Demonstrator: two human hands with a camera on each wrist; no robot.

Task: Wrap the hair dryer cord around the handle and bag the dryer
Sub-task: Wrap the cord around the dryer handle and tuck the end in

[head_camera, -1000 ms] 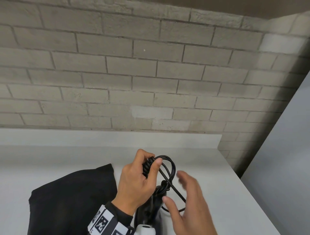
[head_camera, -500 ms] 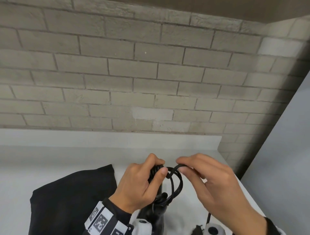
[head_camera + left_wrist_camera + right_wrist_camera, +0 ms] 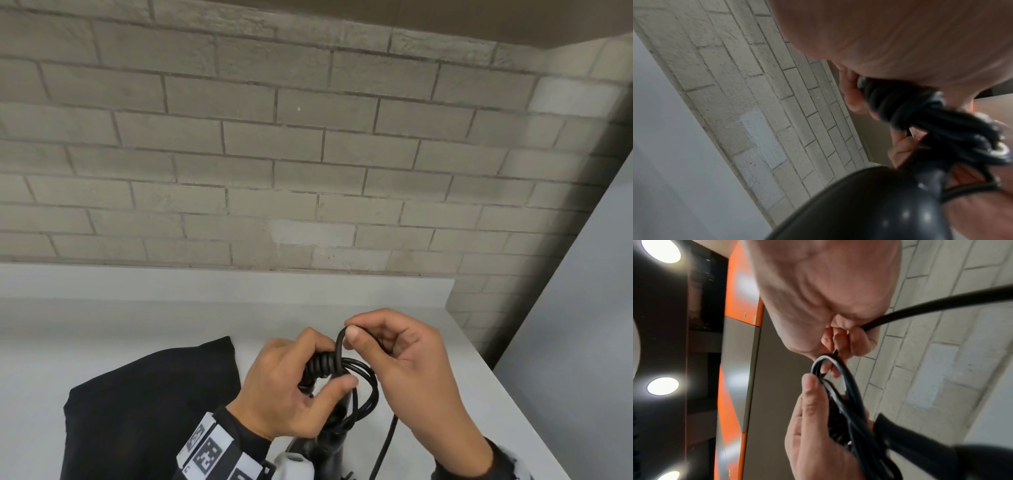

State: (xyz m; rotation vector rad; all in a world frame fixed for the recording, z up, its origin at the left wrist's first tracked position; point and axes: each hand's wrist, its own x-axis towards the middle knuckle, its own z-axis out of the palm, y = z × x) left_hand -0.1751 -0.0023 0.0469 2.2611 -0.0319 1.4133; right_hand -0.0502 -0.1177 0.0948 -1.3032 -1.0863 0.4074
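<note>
A pale brick wall point(image 3: 308, 154) rises behind the white counter point(image 3: 137, 325).

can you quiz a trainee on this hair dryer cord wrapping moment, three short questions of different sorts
1. True or false: the black bag already holds the hair dryer.
2. Which hand pinches the cord just above the coils? A. left hand B. right hand
3. Fill in: the left hand grips the coil-wrapped ____ of the dryer.

Key
1. False: the bag lies flat on the white counter, the dryer outside it.
2. B
3. handle
</note>
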